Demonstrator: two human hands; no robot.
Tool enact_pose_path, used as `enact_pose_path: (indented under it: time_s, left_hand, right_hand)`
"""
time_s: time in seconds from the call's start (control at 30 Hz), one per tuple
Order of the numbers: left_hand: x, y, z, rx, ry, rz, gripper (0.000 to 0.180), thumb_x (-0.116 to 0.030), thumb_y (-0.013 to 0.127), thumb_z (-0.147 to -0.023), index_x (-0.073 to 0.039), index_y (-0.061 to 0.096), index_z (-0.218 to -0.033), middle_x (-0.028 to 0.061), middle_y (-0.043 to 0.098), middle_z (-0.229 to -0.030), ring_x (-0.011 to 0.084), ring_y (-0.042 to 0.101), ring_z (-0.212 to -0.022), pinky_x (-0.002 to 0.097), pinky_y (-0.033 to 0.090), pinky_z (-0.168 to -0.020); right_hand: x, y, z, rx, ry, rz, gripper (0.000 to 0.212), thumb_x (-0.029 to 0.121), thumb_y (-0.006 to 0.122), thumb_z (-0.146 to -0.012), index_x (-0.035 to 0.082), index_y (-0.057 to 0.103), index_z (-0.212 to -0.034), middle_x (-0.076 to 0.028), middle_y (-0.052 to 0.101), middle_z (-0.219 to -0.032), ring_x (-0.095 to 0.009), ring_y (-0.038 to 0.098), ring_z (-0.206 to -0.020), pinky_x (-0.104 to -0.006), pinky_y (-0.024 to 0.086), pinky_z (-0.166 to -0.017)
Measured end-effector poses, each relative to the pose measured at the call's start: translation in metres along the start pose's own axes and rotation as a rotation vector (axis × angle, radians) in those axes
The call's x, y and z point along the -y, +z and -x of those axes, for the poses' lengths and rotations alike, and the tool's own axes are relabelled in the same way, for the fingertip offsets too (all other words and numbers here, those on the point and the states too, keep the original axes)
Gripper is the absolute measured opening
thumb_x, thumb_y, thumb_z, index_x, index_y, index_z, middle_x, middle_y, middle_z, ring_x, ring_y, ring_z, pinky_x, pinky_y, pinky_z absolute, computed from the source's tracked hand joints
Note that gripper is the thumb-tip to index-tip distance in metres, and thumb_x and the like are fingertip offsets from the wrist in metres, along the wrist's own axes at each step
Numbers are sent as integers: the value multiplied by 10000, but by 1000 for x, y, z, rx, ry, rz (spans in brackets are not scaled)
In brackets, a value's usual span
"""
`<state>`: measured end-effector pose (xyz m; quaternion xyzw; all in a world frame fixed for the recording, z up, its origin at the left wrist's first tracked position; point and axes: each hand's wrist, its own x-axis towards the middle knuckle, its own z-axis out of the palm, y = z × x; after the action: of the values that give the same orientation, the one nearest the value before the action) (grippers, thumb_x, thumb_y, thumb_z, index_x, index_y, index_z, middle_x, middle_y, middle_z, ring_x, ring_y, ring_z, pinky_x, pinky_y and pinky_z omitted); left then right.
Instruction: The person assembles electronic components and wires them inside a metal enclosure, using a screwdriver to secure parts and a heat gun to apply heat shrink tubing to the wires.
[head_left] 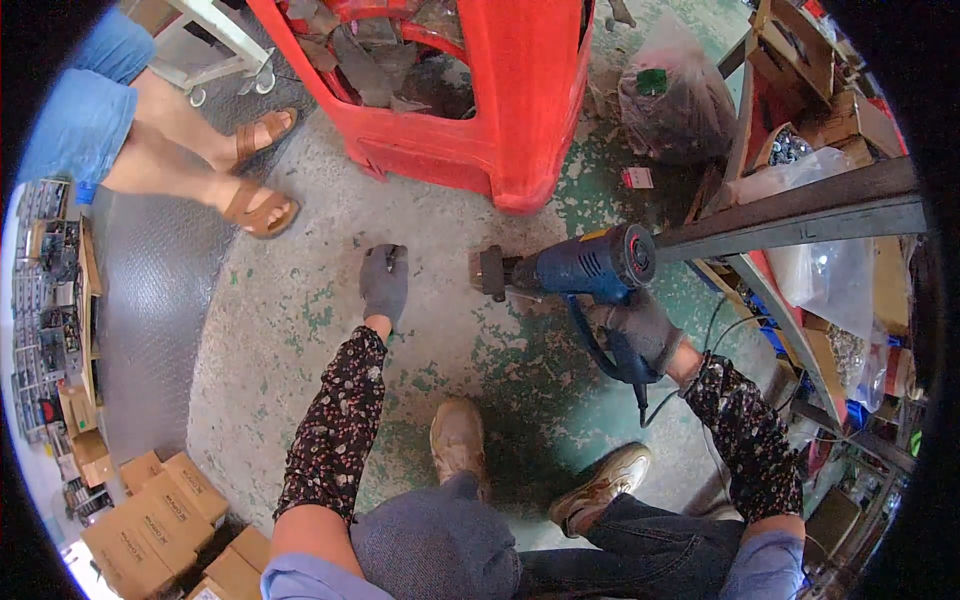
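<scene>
My right hand (645, 330), in a dark grey glove, is wrapped round the rear grip of a blue corded power tool (585, 268). The tool lies level above the floor, its black front end (492, 273) pointing left and its cord hanging from the grip. To the left, apart from the tool, my left hand (384, 285) is held over the floor in a matching glove. Its fingers are curled together at the far end; a small dark spot shows there, too small to name. Dark flowered sleeves cover both my forearms.
A red plastic stool (525, 140) with scraps in it stands ahead. A metal beam (800, 215) juts in from the right, beside shelves with cartons and a bag of parts (675, 100). Another person's sandalled feet (262, 210) are at the left. Cardboard boxes (150, 535) sit lower left.
</scene>
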<state>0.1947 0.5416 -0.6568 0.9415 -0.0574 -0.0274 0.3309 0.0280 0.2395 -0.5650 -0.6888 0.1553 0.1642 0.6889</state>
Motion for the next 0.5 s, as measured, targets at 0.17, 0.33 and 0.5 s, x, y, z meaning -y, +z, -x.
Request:
enact_pose_path:
  time_s: [0.17,0.33,0.5]
  left_hand:
    - [2,10,-3,101,57,69,269,-264,565,-781,-15,565,-883,165,577,-865,316,542,-816,382,418,-718]
    - [-36,29,-3,403,-137,119,390,-329,594,-752,4,549,-951,173,588,-918,304,557,-872,376,428,-744]
    - [-47,57,-14,720,-161,22,592,-441,584,-722,4,493,-1102,227,535,-1072,336,522,-997,381,409,-835]
  right_hand:
    - [17,9,3,-12,-49,13,454,149,630,-746,56,462,-1157,-76,539,-1083,-202,499,-1000,-335,362,-923]
    - [19,0,8,-2,45,45,437,161,624,-750,41,469,-1141,-77,545,-1077,-188,503,-987,-331,379,-905]
    - [33,1,10,-27,106,-5,418,139,611,-763,37,465,-1141,-73,542,-1078,-183,502,-983,-323,396,-882]
